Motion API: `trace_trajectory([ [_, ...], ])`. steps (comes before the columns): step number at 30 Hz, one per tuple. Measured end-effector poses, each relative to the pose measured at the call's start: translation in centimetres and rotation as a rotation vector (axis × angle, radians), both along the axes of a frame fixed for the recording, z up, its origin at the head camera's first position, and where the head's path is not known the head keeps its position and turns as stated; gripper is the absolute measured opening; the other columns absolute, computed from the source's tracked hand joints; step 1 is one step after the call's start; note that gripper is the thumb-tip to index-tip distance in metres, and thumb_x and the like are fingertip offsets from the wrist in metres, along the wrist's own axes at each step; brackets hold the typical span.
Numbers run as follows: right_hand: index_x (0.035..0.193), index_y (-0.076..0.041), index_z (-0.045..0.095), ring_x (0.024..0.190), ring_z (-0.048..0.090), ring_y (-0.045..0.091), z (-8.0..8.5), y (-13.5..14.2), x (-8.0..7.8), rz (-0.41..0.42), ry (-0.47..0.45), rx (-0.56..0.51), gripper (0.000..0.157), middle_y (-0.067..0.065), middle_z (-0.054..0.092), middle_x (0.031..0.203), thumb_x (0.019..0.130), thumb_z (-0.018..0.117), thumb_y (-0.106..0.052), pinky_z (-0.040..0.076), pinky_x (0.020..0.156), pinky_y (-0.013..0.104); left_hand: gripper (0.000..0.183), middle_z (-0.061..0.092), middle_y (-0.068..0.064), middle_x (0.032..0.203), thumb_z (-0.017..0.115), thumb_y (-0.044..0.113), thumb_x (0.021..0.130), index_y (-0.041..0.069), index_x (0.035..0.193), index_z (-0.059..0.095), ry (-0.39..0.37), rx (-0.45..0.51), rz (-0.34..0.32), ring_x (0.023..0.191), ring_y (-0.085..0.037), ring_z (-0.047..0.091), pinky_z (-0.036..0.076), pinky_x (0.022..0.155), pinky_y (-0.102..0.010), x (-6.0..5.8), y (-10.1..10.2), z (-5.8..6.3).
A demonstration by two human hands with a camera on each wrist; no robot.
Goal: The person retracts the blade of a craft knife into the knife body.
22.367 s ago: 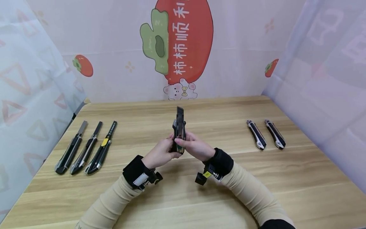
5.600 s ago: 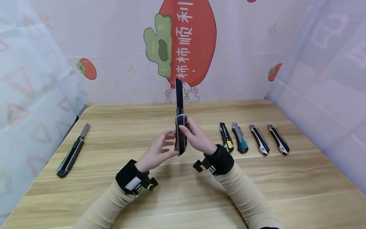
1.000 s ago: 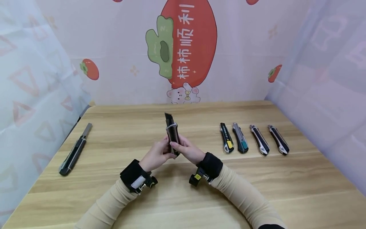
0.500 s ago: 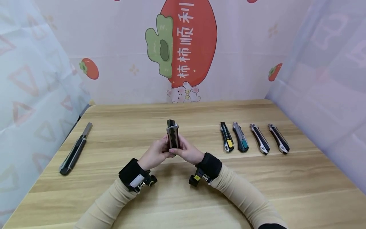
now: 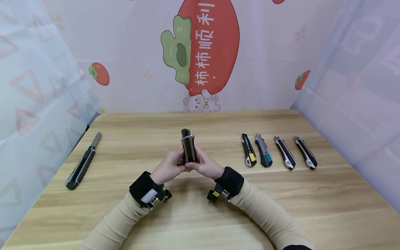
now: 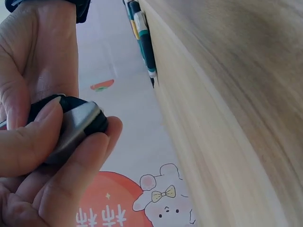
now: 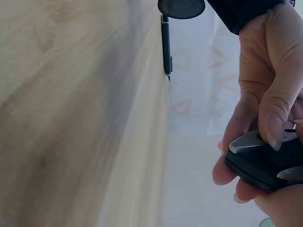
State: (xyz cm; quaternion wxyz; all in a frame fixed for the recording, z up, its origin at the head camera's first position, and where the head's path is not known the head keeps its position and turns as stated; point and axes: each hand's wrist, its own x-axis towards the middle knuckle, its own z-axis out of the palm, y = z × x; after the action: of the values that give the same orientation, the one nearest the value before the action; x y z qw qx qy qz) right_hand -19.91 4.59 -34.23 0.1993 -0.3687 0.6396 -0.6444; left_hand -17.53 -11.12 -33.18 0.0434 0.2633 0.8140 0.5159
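Near the middle of the head view, a box cutter [image 5: 189, 149] with a dark body and grey trim stands tilted up above the table, no blade showing past its nose. My left hand [image 5: 169, 167] grips its lower body from the left. From the right, my right hand [image 5: 207, 166] holds it too, thumb across the bottom of its front. In the left wrist view, thumb and fingers pinch the grey-ended grip of the cutter [image 6: 78, 125]. The right wrist view shows fingers of both hands around the cutter's black end [image 7: 260, 163].
On the left of the wooden table [image 5: 200, 222] lies a cutter with its blade extended [image 5: 82, 161]. Toward the right lie a yellow-slider cutter [image 5: 249, 151], a teal-slider cutter [image 5: 264, 150] and two white-and-black cutters, all with blades drawn in. Printed cloth [image 5: 265, 55] encloses the table.
The held cutter's long black blade has slid back inside over the last seconds. Since the oldest frame, two cutters have left the left row, and the yellow- and teal-slider cutters have joined the right row.
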Motion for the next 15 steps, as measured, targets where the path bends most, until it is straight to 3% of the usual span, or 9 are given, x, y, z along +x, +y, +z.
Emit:
trace_trajectory([
  [3, 0.134, -0.007, 0.015, 0.099, 0.044, 0.017, 0.4, 0.0, -0.2, -0.061, 0.021, -0.02, 0.063, 0.023, 0.035, 0.122, 0.081, 0.047, 0.008, 0.044, 0.075, 0.025, 0.032, 0.061, -0.024, 0.091, 0.057, -0.006, 0.075, -0.009, 0.105, 0.047, -0.046, 0.036, -0.01, 0.081, -0.025, 0.062, 0.05, 0.066, -0.024, 0.0, 0.1, 0.0],
  [6, 0.129, -0.005, 0.024, 0.101, 0.044, 0.023, 1.0, 0.1, -0.3, -0.181, 0.084, -0.026, 0.054, 0.021, 0.037, 0.118, 0.082, 0.05, 0.002, 0.044, 0.078, 0.027, 0.031, 0.061, -0.027, 0.091, 0.057, -0.003, 0.076, -0.01, 0.104, 0.045, -0.108, 0.064, 0.02, 0.08, -0.027, 0.062, 0.051, 0.066, -0.027, 0.0, 0.2, 0.2],
  [8, 0.128, -0.006, 0.027, 0.1, 0.046, 0.025, 1.3, 0.2, -0.3, -0.271, 0.136, 0.023, 0.051, 0.018, 0.04, 0.115, 0.083, 0.052, -0.005, 0.046, 0.075, 0.027, 0.032, 0.061, -0.027, 0.09, 0.057, -0.002, 0.076, -0.01, 0.105, 0.044, -0.145, 0.054, 0.057, 0.079, -0.027, 0.063, 0.051, 0.065, -0.028, 0.2, 0.2, 0.3],
  [11, 0.125, -0.007, 0.036, 0.095, 0.051, 0.023, 1.6, 0.4, -0.1, -0.371, 0.219, 0.149, 0.045, 0.013, 0.047, 0.108, 0.085, 0.052, -0.018, 0.047, 0.072, 0.027, 0.035, 0.062, -0.025, 0.089, 0.059, -0.001, 0.075, -0.01, 0.106, 0.045, -0.141, 0.006, 0.083, 0.078, -0.025, 0.063, 0.051, 0.063, -0.026, 0.3, 0.3, 0.2],
  [15, 0.116, -0.011, 0.047, 0.078, 0.053, 0.015, 1.8, 0.4, 0.0, -0.478, 0.321, 0.28, 0.039, 0.005, 0.054, 0.092, 0.083, 0.054, -0.031, 0.046, 0.066, 0.028, 0.04, 0.064, -0.021, 0.086, 0.06, 0.001, 0.075, -0.008, 0.11, 0.044, -0.093, -0.057, 0.043, 0.075, -0.019, 0.063, 0.049, 0.06, -0.021, 0.4, 0.7, -0.2],
])
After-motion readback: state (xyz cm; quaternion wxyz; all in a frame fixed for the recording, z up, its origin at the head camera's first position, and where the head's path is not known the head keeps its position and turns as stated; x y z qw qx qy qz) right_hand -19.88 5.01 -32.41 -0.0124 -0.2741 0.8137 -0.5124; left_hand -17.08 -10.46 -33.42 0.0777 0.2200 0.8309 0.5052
